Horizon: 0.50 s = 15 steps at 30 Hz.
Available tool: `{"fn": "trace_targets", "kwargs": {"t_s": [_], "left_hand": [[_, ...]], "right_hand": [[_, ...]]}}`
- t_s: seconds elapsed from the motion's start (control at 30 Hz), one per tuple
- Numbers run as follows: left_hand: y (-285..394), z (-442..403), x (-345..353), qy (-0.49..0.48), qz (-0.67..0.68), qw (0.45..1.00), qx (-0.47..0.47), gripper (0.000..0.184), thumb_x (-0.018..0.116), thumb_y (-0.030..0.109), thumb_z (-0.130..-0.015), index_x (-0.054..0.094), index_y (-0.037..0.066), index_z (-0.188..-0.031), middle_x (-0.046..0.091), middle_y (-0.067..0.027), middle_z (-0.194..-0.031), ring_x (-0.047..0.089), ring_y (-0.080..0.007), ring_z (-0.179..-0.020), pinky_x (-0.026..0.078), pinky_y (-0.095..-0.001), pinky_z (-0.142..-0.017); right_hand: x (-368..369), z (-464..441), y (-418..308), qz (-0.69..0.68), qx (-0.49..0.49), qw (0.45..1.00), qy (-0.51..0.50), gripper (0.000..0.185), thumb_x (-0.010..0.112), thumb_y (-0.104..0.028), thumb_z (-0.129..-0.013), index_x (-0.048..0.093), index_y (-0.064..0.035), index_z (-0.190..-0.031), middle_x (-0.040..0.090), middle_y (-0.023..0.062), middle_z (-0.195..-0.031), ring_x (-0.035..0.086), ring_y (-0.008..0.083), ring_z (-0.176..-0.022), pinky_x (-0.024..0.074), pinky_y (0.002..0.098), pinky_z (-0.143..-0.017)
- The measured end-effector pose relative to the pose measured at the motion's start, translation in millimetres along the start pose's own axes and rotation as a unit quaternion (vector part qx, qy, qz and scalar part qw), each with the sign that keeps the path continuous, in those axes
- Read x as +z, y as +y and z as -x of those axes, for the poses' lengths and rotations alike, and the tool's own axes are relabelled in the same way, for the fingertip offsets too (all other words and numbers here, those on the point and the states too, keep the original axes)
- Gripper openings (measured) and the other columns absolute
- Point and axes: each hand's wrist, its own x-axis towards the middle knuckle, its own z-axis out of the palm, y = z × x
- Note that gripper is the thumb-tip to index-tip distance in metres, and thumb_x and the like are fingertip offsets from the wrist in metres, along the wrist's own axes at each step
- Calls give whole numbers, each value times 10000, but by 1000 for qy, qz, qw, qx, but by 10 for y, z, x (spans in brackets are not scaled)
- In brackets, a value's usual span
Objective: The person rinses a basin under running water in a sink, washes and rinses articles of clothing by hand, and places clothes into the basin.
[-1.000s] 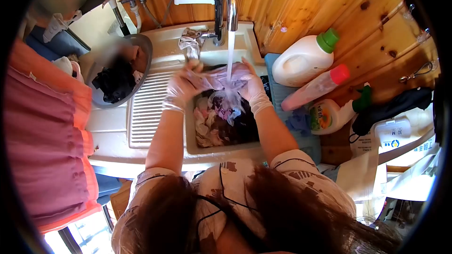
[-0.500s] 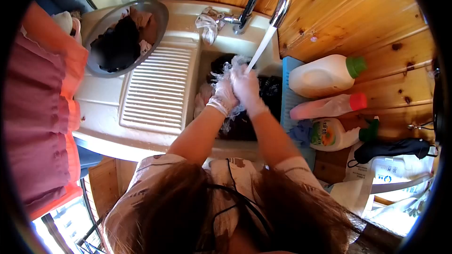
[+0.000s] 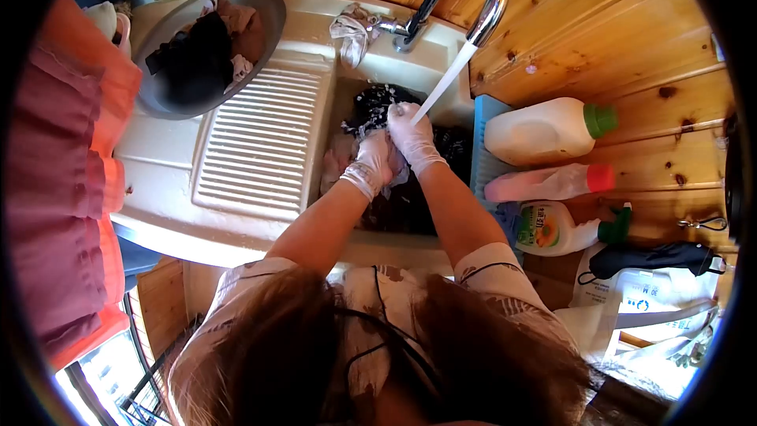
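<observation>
Both my hands wear thin, translucent white gloves and work close together over the sink basin. My right hand is closed under the stream from the faucet, which runs onto it. Lower and to the left, my left hand is closed too. A pale, wet cloth is bunched between them; its shape is mostly hidden by my fingers. Just beyond my hands lies black fabric with white specks, either patterned or foamy. Pinkish fabric and dark clothes lie in the basin below.
A ribbed washboard is moulded into the counter on the left. Behind it stands a grey basin of clothes. Along the right are a blue ribbed board, a green-capped jug, a red-capped bottle and a spray bottle.
The splash around my hands has died down, and the black white-specked fabric shows beyond them. My hands stay close together on the pale cloth. The view has shifted slightly.
</observation>
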Motion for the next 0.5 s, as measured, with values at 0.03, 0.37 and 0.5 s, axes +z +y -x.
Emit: {"fn": "trace_targets", "kwargs": {"t_s": [0.03, 0.37, 0.5], "left_hand": [[19, -20, -19, -19, -21, 1000, -8, 246, 429, 241, -914, 610, 89, -845, 655, -70, -832, 627, -233, -720, 525, -367, -668], [171, 254, 255, 17, -275, 960, 42, 244, 458, 276, -915, 594, 115, -791, 580, -89, -736, 570, -215, -651, 450, -365, -537], [367, 38, 179, -168, -212, 962, -23, 250, 489, 249, -929, 618, 64, -820, 620, -74, -741, 573, -171, -597, 471, -321, -527]], "right_hand": [[3, 59, -17, -6, -38, 998, 47, 245, 609, -264, -835, 649, -22, -842, 621, 192, -884, 585, 395, -878, 484, 445, -759], [60, -11, 299, -57, -31, 996, 62, 376, 504, -369, -883, 616, -16, -816, 619, 206, -754, 607, 371, -716, 476, 429, -683], [-126, 68, 461, -218, 30, 975, 9, 379, 485, -353, -907, 632, -11, -835, 617, 90, -722, 571, 200, -660, 456, 320, -635]]}}
